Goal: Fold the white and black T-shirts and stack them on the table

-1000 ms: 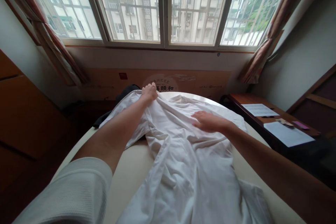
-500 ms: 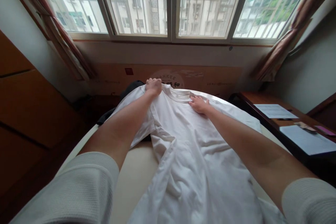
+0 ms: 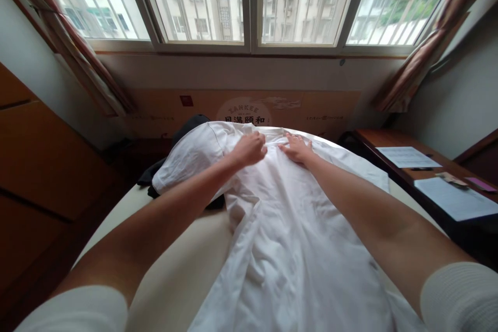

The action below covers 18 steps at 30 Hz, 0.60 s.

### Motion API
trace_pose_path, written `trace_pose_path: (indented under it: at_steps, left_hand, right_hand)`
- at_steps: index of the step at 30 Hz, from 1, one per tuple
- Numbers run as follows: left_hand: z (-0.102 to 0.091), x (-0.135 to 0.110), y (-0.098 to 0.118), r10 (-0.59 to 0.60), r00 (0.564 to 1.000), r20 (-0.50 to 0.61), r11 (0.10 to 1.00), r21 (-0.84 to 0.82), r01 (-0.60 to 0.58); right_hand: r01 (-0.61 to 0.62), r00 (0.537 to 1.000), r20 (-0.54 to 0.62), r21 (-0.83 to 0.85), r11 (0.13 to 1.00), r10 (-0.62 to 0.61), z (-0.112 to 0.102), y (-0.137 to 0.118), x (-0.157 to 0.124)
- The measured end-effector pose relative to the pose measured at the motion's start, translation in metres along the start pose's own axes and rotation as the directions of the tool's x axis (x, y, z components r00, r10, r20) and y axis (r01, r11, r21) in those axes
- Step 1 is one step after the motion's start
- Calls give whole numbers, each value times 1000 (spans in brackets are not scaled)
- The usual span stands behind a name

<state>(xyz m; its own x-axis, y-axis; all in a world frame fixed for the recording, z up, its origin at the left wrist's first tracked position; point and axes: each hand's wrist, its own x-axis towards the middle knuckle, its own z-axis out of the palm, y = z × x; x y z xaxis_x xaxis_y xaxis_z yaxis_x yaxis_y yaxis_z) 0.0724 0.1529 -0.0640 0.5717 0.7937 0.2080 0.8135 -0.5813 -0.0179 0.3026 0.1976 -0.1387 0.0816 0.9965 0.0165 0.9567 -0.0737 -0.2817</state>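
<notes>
A white T-shirt lies spread lengthwise on a round cream table, its neck end far from me. My left hand is curled into a loose fist on the cloth near the collar, pinching the fabric. My right hand lies beside it with fingers stretched flat on the shirt. The two hands are almost touching. One sleeve bulges out to the left.
Dark cloth lies under the shirt's left sleeve at the table's far left edge. A dark wooden side table with papers and a pen stands at right. A cardboard panel leans below the window. Wooden cabinet at left.
My left hand has moved from the shirt's far left shoulder inward to the collar, beside my right hand. The shirt's neck area is bunched more; the camera tilted slightly.
</notes>
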Motion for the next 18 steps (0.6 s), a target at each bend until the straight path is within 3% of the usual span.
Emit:
trace_pose_path:
  at_steps: [2,4,7,10,15,18]
  left_hand:
    - [1,-33,25,104,984,147,991,-96,-90]
    - [3,-62,39,161,962,221,985,-102,-141]
    - [-2,-93,43,185,953,239,981,-100,-165]
    - [-21,-115,39,245,935,257,952,-248,-181]
    - [-66,-154,39,324,820,473,851,-524,-34]
    - [-80,-178,34,266,830,490,877,-480,3]
  right_hand:
    - [26,999,-39,14,1000,-26,0,0,-13]
    - [64,998,-22,-7,998,-64,0,4,-32]
    - [85,996,18,-65,994,-84,-2,21,-63]
    - [-2,999,-43,-101,995,-2,-10,51,-88]
    - [-145,981,-132,5,989,145,-24,107,-102]
    - [-78,990,-121,-14,997,76,-24,133,-102]
